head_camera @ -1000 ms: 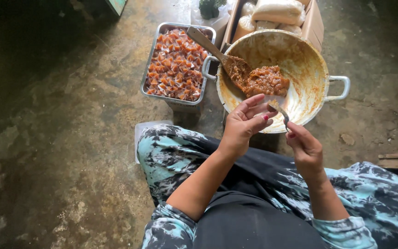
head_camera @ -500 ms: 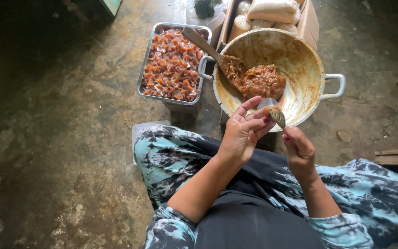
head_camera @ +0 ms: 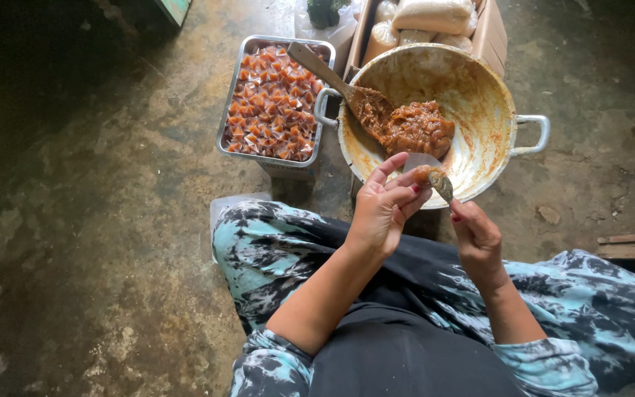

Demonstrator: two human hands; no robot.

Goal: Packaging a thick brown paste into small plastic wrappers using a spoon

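Holding a small clear wrapper (head_camera: 422, 160) pinched in the curled fingers of our left hand (head_camera: 386, 208), we had our right hand (head_camera: 475, 237) closed around the handle of a small spoon (head_camera: 441, 185). Compared with a second earlier, the spoon had risen from just clear of the left fingers until its loaded bowl touched the wrapper, and a lump of brown paste (head_camera: 425, 174) now sat against the plastic; we judged the portion was being transferred into the wrapper. The spoon's long axis ran diagonally, handle down toward our right hand, bowl pointing up and to the left at the left fingertips. Both hands hung over the near rim of the big two-handled pan (head_camera: 494, 140), which stood on the floor (head_camera: 112, 220) and held a mound of the same paste with a wooden spatula (head_camera: 332, 77) leaning in it. Just left of the pan stood a metal tray (head_camera: 231, 110) full of wrapped orange pieces; a cardboard box (head_camera: 488, 33) of bags lay beyond.
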